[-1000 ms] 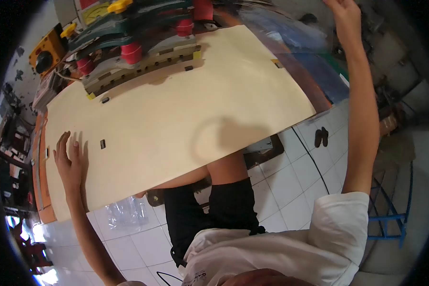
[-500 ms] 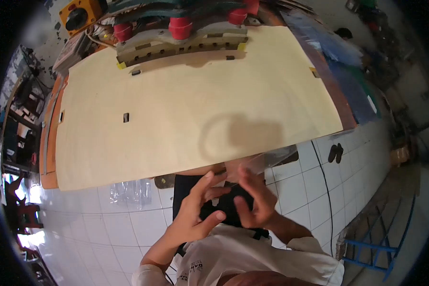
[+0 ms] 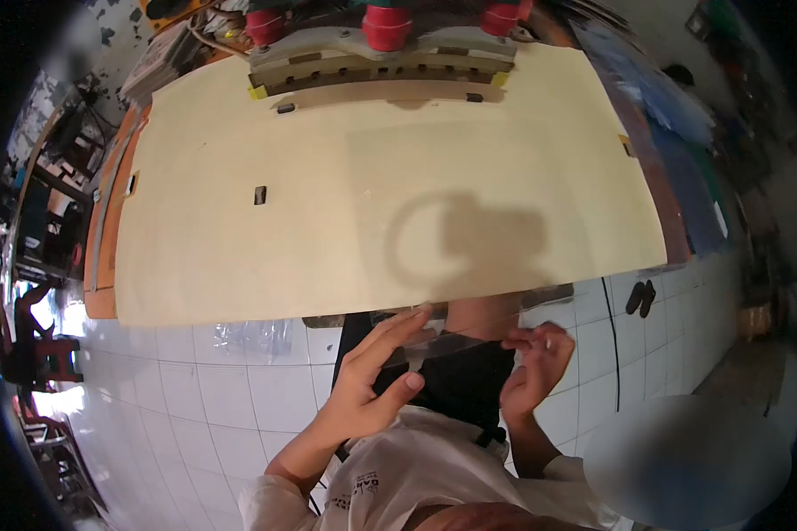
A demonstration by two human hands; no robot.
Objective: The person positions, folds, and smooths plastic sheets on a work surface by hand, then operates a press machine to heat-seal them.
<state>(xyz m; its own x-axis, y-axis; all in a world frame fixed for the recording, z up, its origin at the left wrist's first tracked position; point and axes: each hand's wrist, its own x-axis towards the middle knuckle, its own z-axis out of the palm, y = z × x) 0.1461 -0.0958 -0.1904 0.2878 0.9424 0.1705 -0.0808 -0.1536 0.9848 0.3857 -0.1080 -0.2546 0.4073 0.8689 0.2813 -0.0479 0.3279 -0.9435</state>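
Observation:
A clear plastic sheet (image 3: 460, 159) lies over the right-middle part of the cream board (image 3: 204, 257), and its near end hangs past the board's front edge toward me. My left hand (image 3: 372, 380) is at this near end with fingers stretched and thumb apart; its fingertips seem to touch the plastic by the board edge. My right hand (image 3: 537, 365) has its fingers curled together at the sheet's near right corner, apparently pinching it. Small dark stops sit on the board, one dark stop (image 3: 259, 195) left of the sheet.
A press-like machine with red cylinders (image 3: 387, 28) and a toothed metal bar (image 3: 385, 75) spans the board's back. Blue plastic sheets (image 3: 673, 111) lie at the right. Clear plastic (image 3: 252, 339) lies on the tiled floor, with sandals (image 3: 640, 298) and a dark cable (image 3: 613, 354) farther right.
The plastic sheet, bunched near the board's front edge before, now lies spread over the board. My right hand has moved right, away from my left, and its fingers have curled. The view has shifted.

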